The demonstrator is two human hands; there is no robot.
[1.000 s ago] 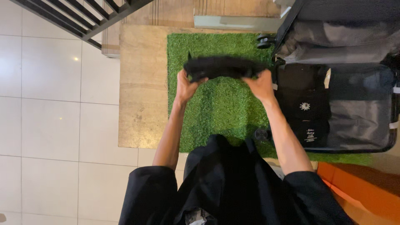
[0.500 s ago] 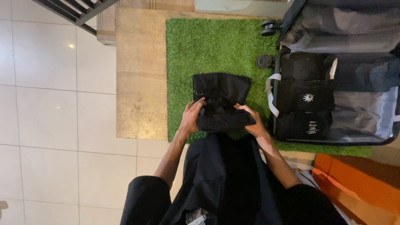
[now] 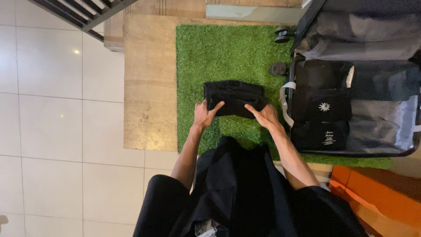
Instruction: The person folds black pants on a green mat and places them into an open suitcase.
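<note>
Both hands, left (image 3: pixel 204 115) and right (image 3: pixel 265 116), are pressed flat-fingered on a folded black garment (image 3: pixel 233 98), kept compact at the grass mat (image 3: pixel 210 52) centre beside an open suitcase (image 3: pixel 364 109).

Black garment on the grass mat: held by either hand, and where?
Both hands rest on the folded black garment: left hand at its near-left edge, right hand at its near-right. Pressing, not lifting.

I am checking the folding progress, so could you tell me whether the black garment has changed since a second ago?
Yes. The black garment, earlier held up in both hands, now lies folded shorter on the green mat, beside the open suitcase.
</note>
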